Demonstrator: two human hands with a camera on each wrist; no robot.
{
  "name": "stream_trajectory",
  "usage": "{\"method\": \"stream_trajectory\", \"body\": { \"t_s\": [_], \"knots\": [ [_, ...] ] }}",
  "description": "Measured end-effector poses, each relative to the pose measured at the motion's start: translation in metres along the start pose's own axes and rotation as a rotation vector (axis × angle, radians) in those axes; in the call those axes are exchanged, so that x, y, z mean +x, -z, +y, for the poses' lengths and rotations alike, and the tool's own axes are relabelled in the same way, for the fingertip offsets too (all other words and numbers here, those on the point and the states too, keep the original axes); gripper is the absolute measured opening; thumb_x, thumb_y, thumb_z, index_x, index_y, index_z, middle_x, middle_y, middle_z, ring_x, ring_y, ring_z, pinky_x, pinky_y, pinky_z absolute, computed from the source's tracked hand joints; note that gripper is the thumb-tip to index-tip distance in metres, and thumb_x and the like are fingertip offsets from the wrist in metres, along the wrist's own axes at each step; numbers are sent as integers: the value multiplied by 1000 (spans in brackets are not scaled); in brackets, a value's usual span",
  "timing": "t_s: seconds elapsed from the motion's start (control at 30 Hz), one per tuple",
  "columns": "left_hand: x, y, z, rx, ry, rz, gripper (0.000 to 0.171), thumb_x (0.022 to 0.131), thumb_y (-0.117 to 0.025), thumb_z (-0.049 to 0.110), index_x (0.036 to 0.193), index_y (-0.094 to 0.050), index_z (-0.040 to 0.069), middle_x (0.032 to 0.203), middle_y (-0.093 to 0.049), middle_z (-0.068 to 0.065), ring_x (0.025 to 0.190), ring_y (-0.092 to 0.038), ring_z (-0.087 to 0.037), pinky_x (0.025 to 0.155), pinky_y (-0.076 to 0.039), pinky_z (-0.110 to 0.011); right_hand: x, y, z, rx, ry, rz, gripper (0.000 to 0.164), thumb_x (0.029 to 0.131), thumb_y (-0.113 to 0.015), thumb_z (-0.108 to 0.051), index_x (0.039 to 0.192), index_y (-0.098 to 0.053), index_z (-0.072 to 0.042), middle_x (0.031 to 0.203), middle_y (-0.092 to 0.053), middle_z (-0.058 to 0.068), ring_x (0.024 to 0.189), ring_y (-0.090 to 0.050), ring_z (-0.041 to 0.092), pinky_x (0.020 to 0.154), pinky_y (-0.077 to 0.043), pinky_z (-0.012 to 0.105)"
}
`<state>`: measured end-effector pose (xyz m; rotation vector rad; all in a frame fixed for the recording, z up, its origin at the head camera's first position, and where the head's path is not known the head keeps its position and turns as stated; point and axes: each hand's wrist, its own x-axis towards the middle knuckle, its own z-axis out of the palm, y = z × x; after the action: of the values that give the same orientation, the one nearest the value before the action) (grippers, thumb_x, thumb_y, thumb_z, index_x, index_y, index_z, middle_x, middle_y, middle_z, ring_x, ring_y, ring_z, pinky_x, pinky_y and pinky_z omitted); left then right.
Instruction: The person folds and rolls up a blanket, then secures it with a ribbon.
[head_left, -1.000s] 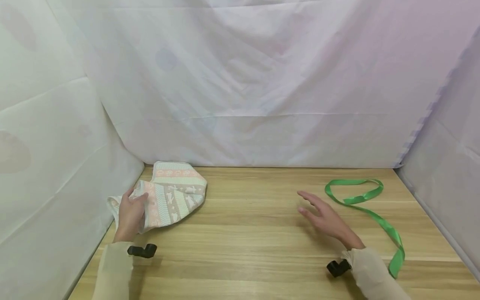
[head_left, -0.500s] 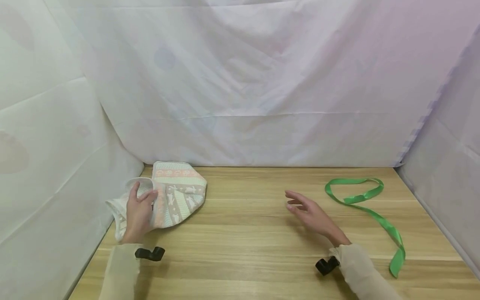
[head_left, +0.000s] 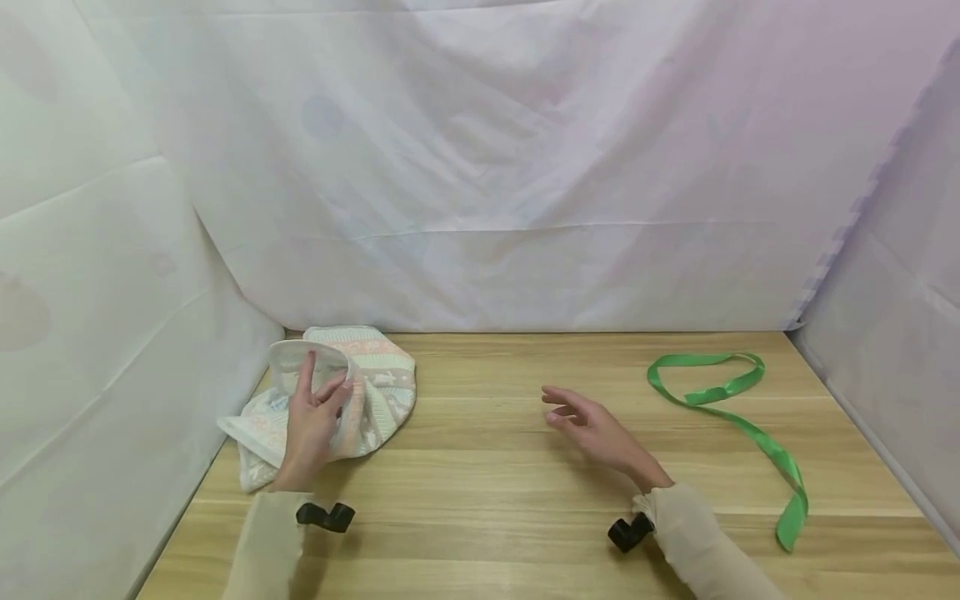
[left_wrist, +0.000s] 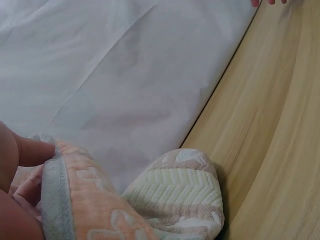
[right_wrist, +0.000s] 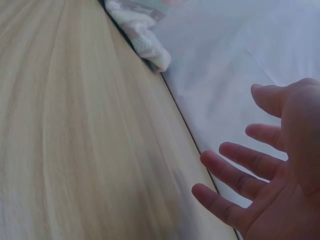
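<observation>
A soft cloth [head_left: 390,379] with peach, green and brown patterned bands and a pale bound edge lies crumpled at the table's left. My left hand [head_left: 306,433] pinches its bound edge. In the left wrist view the thumb [left_wrist: 35,151] sits on one side of that edge, with fingers partly hidden behind the fold. The near part is lifted into an open fold, while the rounded far end rests on the wood. My right hand [head_left: 603,437] hovers over the middle of the table, holding nothing; its fingers [right_wrist: 235,175] are spread and relaxed in the right wrist view.
A green satin ribbon [head_left: 780,467] lies in a loose curve on the right side of the wooden table [head_left: 480,517]. White fabric walls [head_left: 480,167] close off the back, the left and the right.
My left hand has moved right, drawing the cloth's edge up and over to the right. My right hand has drifted left toward the middle, away from the ribbon, which stays put.
</observation>
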<state>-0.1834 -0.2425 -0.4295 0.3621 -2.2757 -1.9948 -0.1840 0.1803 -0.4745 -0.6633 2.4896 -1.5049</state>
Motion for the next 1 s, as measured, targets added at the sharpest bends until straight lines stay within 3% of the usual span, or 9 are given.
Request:
{"method": "stream_trajectory", "body": {
  "t_s": [0.03,0.17,0.27,0.43,0.63,0.83,1.0],
  "knots": [
    [-1,-2,0,-5,-11,-15,82,101,-58,19,156,-2,44,137,-60,-6,76,-57,6,81,-44,-13,1,-2,-1,2,3,-5,50,104,-52,-32,149,-42,-13,143,-53,19,121,-58,28,103,-44,50],
    [-5,-9,1,-34,-40,-60,83,101,-57,14,155,-2,46,132,-63,-5,69,-54,1,79,-44,-16,5,-10,-6,16,17,-16,49,103,-53,-29,148,-44,-12,142,-54,19,120,-59,29,102,-46,48],
    [-8,-15,2,-57,-74,-96,85,101,-57,12,156,-1,43,119,-68,5,93,-64,2,83,-46,-13,8,-15,-11,34,24,-24,48,103,-54,-29,148,-45,-13,142,-54,18,119,-59,28,102,-46,48],
    [-12,-24,2,-90,-122,-160,87,99,-58,7,157,-2,41,105,-70,17,103,-65,1,90,-49,-14,15,-25,-20,49,31,-50,48,103,-54,-30,148,-46,-16,142,-55,16,119,-59,26,102,-47,47],
    [-17,-34,3,-128,-159,-240,89,98,-60,6,157,-4,41,107,-72,11,107,-65,-2,96,-47,-16,21,-36,-34,70,53,-82,47,103,-55,-31,148,-46,-19,141,-56,13,119,-59,23,102,-47,46],
    [-22,-44,4,-91,-165,-286,90,96,-64,8,155,-7,47,111,-72,4,108,-64,-5,93,-48,-17,27,-44,-44,95,58,-93,45,102,-55,-34,146,-48,-24,142,-56,0,119,-59,17,103,-46,44],
    [-25,-53,4,-71,-185,-343,91,96,-63,5,156,-8,44,116,-70,-5,103,-65,-7,92,-51,-20,29,-47,-49,110,60,-98,45,103,-54,-34,146,-47,-27,142,-56,1,121,-58,18,103,-46,44]
  ]
}}
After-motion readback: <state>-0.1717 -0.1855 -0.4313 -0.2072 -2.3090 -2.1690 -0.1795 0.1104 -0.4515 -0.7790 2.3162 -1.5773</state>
